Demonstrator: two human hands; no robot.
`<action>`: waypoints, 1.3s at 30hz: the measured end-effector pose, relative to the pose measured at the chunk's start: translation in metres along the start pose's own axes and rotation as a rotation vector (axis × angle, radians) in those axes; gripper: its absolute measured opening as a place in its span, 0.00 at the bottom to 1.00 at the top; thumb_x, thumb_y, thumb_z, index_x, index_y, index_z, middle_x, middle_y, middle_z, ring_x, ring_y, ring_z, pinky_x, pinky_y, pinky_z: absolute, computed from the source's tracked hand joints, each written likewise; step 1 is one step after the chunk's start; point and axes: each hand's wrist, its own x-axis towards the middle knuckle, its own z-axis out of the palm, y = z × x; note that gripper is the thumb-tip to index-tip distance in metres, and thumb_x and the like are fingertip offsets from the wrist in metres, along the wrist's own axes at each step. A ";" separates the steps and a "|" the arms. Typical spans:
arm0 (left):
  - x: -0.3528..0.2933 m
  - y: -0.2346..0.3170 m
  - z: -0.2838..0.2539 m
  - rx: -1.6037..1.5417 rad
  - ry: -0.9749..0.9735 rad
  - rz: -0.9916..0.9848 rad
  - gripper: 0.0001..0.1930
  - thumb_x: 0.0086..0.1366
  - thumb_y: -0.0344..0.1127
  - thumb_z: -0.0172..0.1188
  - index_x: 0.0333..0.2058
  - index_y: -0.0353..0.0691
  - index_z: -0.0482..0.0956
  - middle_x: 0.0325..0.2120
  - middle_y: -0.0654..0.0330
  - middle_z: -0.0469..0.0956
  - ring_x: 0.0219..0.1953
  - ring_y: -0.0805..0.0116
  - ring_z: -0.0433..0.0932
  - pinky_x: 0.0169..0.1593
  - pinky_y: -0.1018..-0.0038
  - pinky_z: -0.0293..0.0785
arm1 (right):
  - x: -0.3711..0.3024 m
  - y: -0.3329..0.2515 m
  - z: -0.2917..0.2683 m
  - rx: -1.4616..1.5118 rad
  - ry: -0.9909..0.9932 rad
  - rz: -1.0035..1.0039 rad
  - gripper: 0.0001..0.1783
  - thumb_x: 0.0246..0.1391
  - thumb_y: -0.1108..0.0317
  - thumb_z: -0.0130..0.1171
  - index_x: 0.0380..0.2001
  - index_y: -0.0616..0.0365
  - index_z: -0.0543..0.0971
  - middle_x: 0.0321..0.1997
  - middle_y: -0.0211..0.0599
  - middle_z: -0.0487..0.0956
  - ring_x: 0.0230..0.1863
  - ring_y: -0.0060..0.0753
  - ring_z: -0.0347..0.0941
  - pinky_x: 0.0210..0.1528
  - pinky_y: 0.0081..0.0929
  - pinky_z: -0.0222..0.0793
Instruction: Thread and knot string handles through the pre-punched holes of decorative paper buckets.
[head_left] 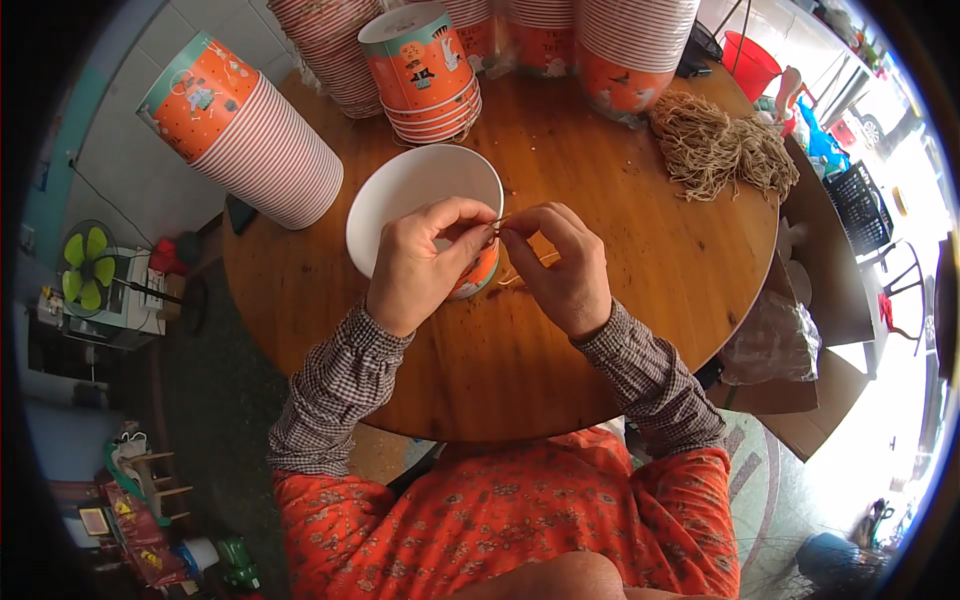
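A white-lined paper bucket (420,190) with an orange printed outside tilts on the round wooden table (620,270), its mouth facing me. My left hand (420,265) grips its near rim, thumb and fingers closed by the edge. My right hand (560,265) pinches a thin tan string (525,270) right at that rim, its fingertips meeting those of the left hand. A short loop of the string trails below my right fingers onto the table.
Stacks of the same orange buckets lie at the left (250,130) and stand along the back (425,70). A bundle of tan strings (715,145) lies at the table's right rear. Cardboard and a plastic bag (775,335) sit beside the table on the right.
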 end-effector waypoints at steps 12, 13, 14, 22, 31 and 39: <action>0.002 0.002 0.000 0.224 0.013 0.205 0.05 0.56 0.20 0.60 0.33 0.33 0.77 0.28 0.59 0.76 0.30 0.70 0.79 0.34 0.77 0.75 | 0.002 -0.002 -0.001 0.054 -0.032 0.046 0.08 0.46 0.77 0.62 0.31 0.62 0.75 0.32 0.39 0.77 0.34 0.40 0.75 0.38 0.31 0.72; 0.003 0.002 -0.001 0.224 0.013 0.205 0.05 0.56 0.20 0.60 0.33 0.33 0.77 0.28 0.59 0.76 0.30 0.70 0.79 0.34 0.77 0.75 | 0.002 -0.002 -0.001 0.054 -0.044 0.044 0.08 0.46 0.78 0.62 0.31 0.62 0.75 0.32 0.40 0.77 0.34 0.40 0.75 0.38 0.31 0.72; 0.003 0.001 -0.001 0.204 0.005 0.176 0.05 0.57 0.21 0.60 0.33 0.33 0.77 0.28 0.59 0.76 0.30 0.71 0.78 0.35 0.78 0.75 | 0.003 -0.002 -0.001 0.055 -0.056 0.042 0.08 0.46 0.78 0.61 0.32 0.62 0.75 0.32 0.40 0.77 0.34 0.39 0.75 0.38 0.31 0.72; 0.006 -0.002 -0.010 -0.261 -0.141 -0.268 0.05 0.63 0.28 0.56 0.36 0.32 0.77 0.29 0.65 0.77 0.32 0.79 0.76 0.38 0.80 0.73 | 0.006 -0.001 0.002 0.033 -0.030 0.015 0.08 0.47 0.78 0.61 0.33 0.63 0.76 0.32 0.40 0.77 0.34 0.38 0.76 0.39 0.29 0.73; 0.016 -0.011 -0.023 -0.654 -0.318 -0.540 0.10 0.66 0.33 0.56 0.40 0.32 0.77 0.28 0.67 0.76 0.30 0.81 0.71 0.38 0.84 0.70 | 0.007 0.002 0.004 0.374 -0.094 0.334 0.08 0.54 0.75 0.60 0.37 0.66 0.77 0.33 0.33 0.80 0.37 0.20 0.76 0.42 0.21 0.72; 0.017 -0.010 -0.022 -0.756 -0.235 -0.618 0.11 0.68 0.34 0.54 0.43 0.33 0.77 0.32 0.65 0.77 0.29 0.80 0.69 0.36 0.85 0.69 | 0.000 0.011 0.004 0.324 -0.002 0.169 0.09 0.51 0.75 0.61 0.37 0.64 0.76 0.36 0.39 0.79 0.38 0.29 0.76 0.43 0.26 0.71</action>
